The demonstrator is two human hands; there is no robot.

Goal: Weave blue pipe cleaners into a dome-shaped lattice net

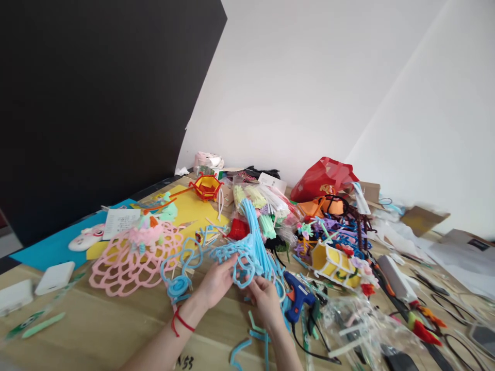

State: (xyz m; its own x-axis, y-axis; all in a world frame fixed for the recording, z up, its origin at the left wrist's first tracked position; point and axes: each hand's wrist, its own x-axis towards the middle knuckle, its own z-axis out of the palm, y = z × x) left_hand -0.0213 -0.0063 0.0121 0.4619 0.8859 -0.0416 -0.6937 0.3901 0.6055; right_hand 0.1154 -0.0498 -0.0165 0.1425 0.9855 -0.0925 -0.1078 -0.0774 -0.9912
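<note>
Both my hands hold a light blue pipe-cleaner lattice point(247, 252) just above the wooden table point(108, 330). My left hand point(217, 284), a red cord at its wrist, is closed on the lattice's left side. My right hand point(266, 298) pinches its lower right edge. Long straight blue stems rise from the lattice toward the back. A blue spiral piece point(178, 284) lies left of my left hand. A blue glue gun point(298, 300) lies just right of my right hand.
A pink looped lattice point(131, 260) lies at the left on yellow paper point(193, 208). Bags of pipe cleaners point(266, 206), a yellow basket piece point(336, 264), a red bag point(325, 178) and white boxes point(54, 277) crowd the table. Blue scraps point(251, 340) lie near the front edge.
</note>
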